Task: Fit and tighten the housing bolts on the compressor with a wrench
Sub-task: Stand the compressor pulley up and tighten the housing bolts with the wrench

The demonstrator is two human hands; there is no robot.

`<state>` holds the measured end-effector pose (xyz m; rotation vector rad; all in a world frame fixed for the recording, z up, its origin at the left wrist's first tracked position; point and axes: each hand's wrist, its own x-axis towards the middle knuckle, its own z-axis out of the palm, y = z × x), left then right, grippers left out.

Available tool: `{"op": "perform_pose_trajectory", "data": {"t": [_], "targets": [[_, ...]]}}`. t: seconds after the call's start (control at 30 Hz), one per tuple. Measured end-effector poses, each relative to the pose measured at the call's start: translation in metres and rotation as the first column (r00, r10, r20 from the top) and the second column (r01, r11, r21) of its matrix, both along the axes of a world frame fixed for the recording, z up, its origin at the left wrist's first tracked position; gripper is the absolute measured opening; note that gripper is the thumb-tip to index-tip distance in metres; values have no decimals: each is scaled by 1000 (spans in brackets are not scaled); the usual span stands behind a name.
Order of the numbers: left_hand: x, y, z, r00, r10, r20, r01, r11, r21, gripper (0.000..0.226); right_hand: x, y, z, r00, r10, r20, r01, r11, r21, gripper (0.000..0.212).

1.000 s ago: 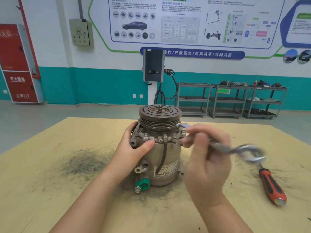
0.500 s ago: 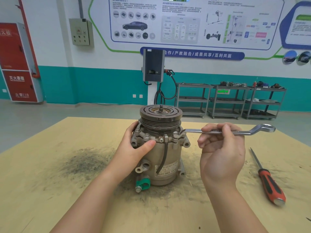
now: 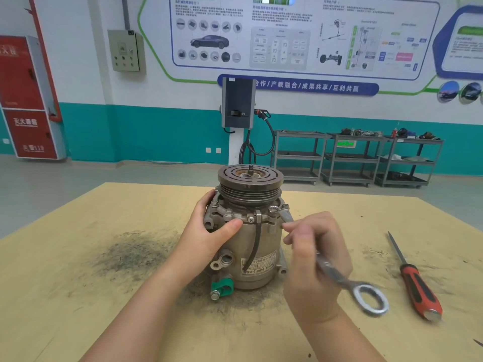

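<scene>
Fingers [image 3: 206,205] of the left hand [image 3: 209,239] curl round the upper left of the compressor, thumb laid across the front just under the bolt flange; the right hand's [image 3: 313,267] fingers are clamped on the wrench shank. One worktop [image 3: 78,257], tan and smudged with dark grime left of centre, carries everything. One compressor [image 3: 251,231] stands upright near its middle, long axis vertical, grooved pulley on top and a green clip at the foot. One wrench [image 3: 337,275] runs slantwise: its far end sits on a bolt [image 3: 273,210] at the flange's right side, and its ring end points down toward the near right, blurred. One red-and-black screwdriver [image 3: 415,280] lies apart on the right, blade pointing away, handle toward the viewer. Four bolt heads show along the flange's front; any behind the pulley are hidden.
</scene>
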<state>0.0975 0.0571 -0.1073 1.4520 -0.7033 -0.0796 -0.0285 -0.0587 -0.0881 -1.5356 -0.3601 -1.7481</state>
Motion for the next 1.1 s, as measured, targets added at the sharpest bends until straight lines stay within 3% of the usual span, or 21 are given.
{"op": "perform_pose_trajectory", "data": {"t": [0.13,0.23,0.4,0.53,0.63,0.7,0.93,1.1], "targets": [[7,-3,-4,1000,-12,18,12,1000,-27,87,4,12,-7,992,-1,-126,-29,971,-236,5],[12,-6,-5,997,-36,-64,29,994,-103,86,7,18,-7,965,60,-255,-125,961,-246,20],[9,-3,-7,1000,7,30,-7,1000,-26,82,1,3,3,980,58,-192,-101,969,-227,12],[5,-2,-3,1000,13,18,-12,1000,-18,76,-4,-1,15,987,150,-62,-145,986,79,15],[3,-1,-2,1000,12,25,-12,1000,-16,73,-7,-4,20,960,276,33,-268,887,377,17],[3,-1,-2,1000,12,29,-11,1000,-15,70,-7,-8,20,943,329,52,-311,814,491,17],[2,-1,-1,1000,4,22,-4,1000,-18,69,-5,-18,25,910,408,75,-364,701,613,20],[2,-1,-1,999,6,35,-6,1000,-14,77,-2,-41,33,794,602,83,-432,463,774,23]]}}
